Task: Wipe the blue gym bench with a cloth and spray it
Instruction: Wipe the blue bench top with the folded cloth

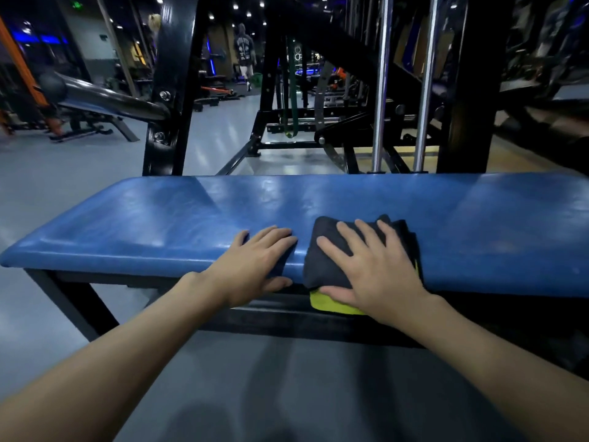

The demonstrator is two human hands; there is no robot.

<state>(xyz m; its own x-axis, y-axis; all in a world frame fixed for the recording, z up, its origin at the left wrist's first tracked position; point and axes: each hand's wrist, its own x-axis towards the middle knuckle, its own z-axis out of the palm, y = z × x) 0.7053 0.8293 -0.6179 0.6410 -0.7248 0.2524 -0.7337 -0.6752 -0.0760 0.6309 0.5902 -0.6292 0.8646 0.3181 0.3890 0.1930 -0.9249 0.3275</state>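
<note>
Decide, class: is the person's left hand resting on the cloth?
No, the left hand lies flat on the bare blue bench, while the right hand presses the cloth.

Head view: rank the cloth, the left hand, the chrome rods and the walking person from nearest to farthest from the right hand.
1. cloth, under the right hand, at the bench near edge.
2. left hand, beside it on the bench.
3. chrome rods, behind the bench.
4. walking person, far back, left of centre.
</note>
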